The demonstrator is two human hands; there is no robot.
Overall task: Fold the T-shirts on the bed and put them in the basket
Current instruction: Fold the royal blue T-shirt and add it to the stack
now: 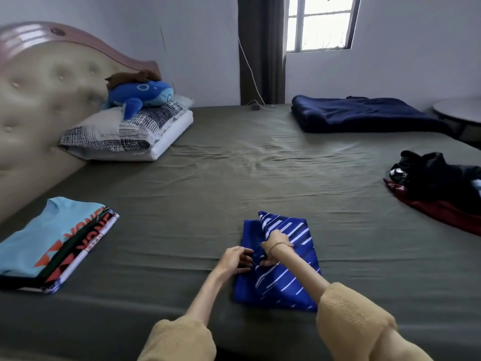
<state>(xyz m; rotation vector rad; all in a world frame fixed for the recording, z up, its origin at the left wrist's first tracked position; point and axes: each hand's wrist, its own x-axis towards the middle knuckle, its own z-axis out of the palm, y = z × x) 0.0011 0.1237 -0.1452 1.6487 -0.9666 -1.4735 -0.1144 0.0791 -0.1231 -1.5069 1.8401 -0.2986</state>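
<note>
Blue striped T-shirt (282,261): I am seeing it lying partly folded on the near edge of the bed (234,178), straight ahead of me, with one striped corner turned up at its far end.
Left hand (238,259): I am resting it on the shirt's left edge, fingers curled down onto the plain blue cloth; whether the grip is actually closing on the fabric, I cannot tell.
Right hand (274,247): I am reaching it across the middle of the shirt, the grip pinching a fold of the striped cloth between thumb and fingers; a thin bracelet (279,245) is sitting at the wrist.
Folded stack (52,243): finished T-shirts are lying piled at the near left of the bed, a light blue one on top, well apart from the blue striped one.
Unfolded pile (440,188): dark and maroon garments are lying crumpled at the right edge of the bed.
Navy blanket (364,114): it is lying folded at the far right corner.
Pillows (130,131): they are lying stacked by the headboard (44,87), carrying a blue whale toy (145,95).
</note>
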